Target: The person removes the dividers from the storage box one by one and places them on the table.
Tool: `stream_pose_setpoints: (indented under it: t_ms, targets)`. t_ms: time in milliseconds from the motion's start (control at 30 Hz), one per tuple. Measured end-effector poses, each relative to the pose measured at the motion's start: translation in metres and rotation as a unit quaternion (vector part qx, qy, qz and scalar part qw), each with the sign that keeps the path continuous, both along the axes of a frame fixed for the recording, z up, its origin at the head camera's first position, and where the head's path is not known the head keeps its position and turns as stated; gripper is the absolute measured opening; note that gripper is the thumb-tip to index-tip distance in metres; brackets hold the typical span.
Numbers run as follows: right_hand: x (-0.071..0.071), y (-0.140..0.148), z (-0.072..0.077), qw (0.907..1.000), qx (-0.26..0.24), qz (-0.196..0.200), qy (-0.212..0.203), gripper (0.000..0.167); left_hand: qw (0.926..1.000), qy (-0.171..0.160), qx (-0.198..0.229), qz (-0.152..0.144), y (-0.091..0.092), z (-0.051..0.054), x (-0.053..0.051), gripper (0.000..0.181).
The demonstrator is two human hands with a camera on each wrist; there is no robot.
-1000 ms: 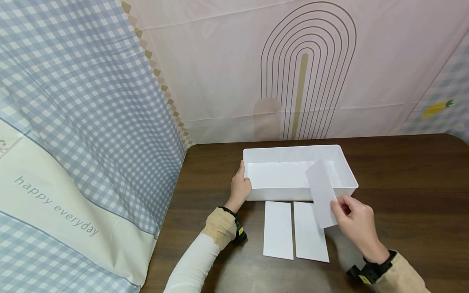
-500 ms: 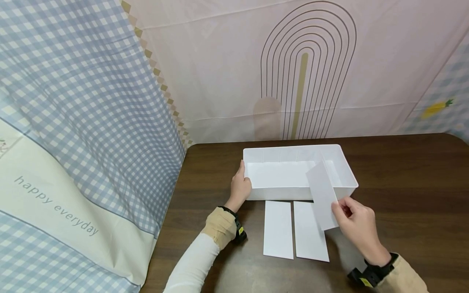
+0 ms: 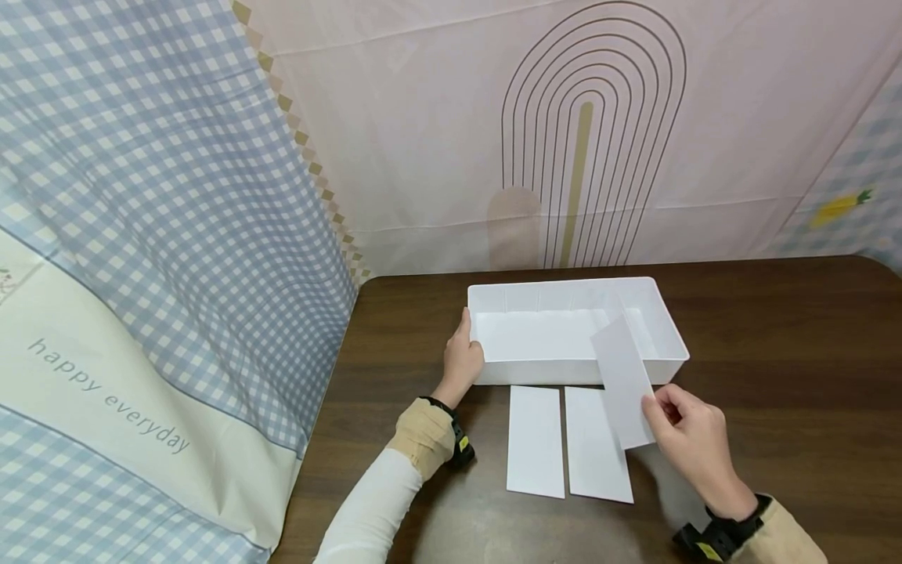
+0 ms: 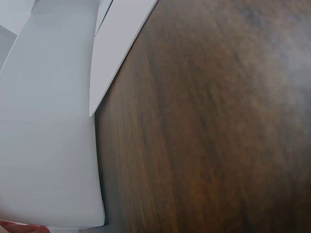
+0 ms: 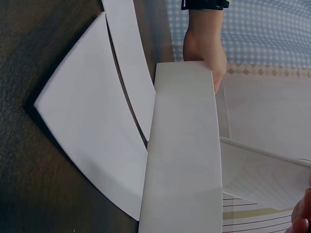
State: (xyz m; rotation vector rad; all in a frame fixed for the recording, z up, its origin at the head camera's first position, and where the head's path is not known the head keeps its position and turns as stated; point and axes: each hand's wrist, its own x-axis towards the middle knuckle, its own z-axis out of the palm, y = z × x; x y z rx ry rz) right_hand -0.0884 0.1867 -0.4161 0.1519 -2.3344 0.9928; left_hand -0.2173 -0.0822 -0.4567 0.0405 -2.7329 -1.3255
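Observation:
A long white open-topped box [image 3: 528, 371] stands on the table. At its left end, my left hand [image 3: 461, 366] holds the box wall near the front corner, index finger along the outside. My right hand [image 3: 694, 439] pinches a thin white rectangular panel [image 3: 622, 384] by its right edge, between thumb and fingers. The panel is tilted in front of the box's right part and overlaps its rim in the head view. Two more white panels, a left panel [image 3: 535, 442] and a right panel [image 3: 597, 462], lie flat before the box. The box front [image 4: 48, 136] fills the left wrist view's left side.
The dark brown wooden table [image 3: 789, 352] extends to both sides of the box. Behind it hangs a pale cloth [image 3: 423, 141] with printed arches. A blue checked cloth [image 3: 176, 157] hangs at the left, beside the table edge.
My right hand has drifted slightly down and to the right, carrying the pinched panel along. My left hand, the box and the two flat panels stay where they were.

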Motion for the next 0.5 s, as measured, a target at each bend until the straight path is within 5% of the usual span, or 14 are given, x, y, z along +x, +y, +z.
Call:
stream_pose_setpoints:
  t_ms: [500]
  targets:
    - [0.0051, 0.0015, -0.0037, 0.9998, -0.01, 0.004, 0.014, 0.023, 1.0, -0.004, -0.006, 0.003, -0.0005, -0.0001, -0.001, 0.062]
